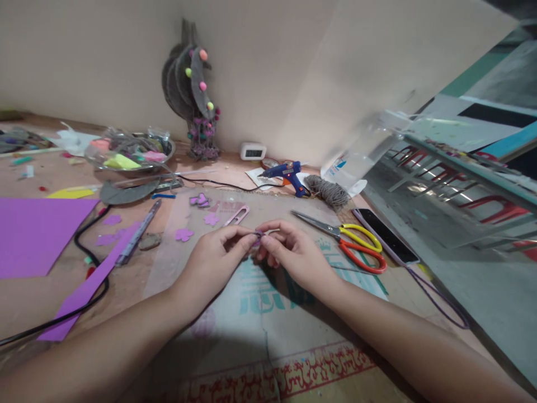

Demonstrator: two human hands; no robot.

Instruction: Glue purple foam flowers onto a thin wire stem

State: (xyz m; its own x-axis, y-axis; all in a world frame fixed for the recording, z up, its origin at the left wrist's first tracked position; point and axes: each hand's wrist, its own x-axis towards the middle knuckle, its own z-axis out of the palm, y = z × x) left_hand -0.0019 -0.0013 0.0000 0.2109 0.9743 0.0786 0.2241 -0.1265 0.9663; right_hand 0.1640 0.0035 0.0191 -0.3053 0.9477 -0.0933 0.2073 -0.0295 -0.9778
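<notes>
Over the printed plastic sheet (218,291), my left hand (222,252) and my right hand (289,252) meet, thumbs and fingertips pinched together. Between them is a small purple piece (259,236), mostly covered by the fingers; it looks like the cut purple flowers nearby. Just beyond my left hand lie a pink craft cutter (237,215), a loose purple flower (212,219), another purple flower (183,234) and a small stack of dark-edged purple flowers (200,200). Right of my right hand rest scissors (344,235) with yellow and orange handles, blades partly apart.
At the back stand a blue glue gun (289,174), grey yarn (329,192), a small digital clock (253,151) and a metal bowl (171,151) of scraps. A phone (386,236) lies right. Purple sheet (42,235), pen (140,232) and black cable (81,229) lie left.
</notes>
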